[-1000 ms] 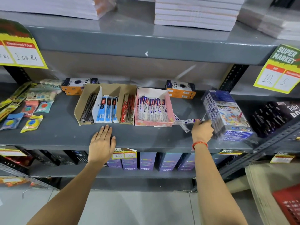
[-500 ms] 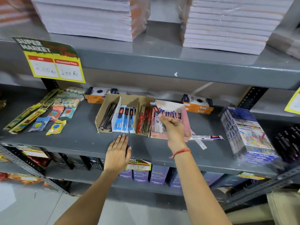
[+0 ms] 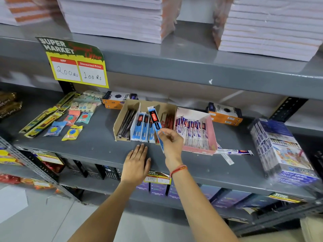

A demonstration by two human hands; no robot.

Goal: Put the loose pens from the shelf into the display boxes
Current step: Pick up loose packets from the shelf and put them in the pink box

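Note:
My right hand [image 3: 172, 144] pinches a blue packaged pen [image 3: 154, 122] by its lower part and holds it upright over the brown cardboard display box [image 3: 122, 119]. That box holds dark pens on the left, blue packs in the middle and red packs on the right. Right beside it stands a pink display box [image 3: 212, 135] with white and blue packaged pens. Loose packaged pens [image 3: 234, 152] lie on the grey shelf [image 3: 97, 147] just right of the pink box. My left hand [image 3: 137, 162] rests flat on the shelf's front edge, fingers apart, holding nothing.
Yellow and orange packets [image 3: 52, 123] lie at the shelf's left. Two small orange and black boxes [image 3: 225, 113] stand at the back. A wrapped bundle of colour sets [image 3: 281, 151] sits at the right. Notebook stacks [image 3: 115, 16] fill the shelf above, with a price tag [image 3: 76, 65] hanging.
My right hand came from the loose pens at the right, passed over the pink box, and now holds a blue packaged pen over the brown box. The left hand stayed put.

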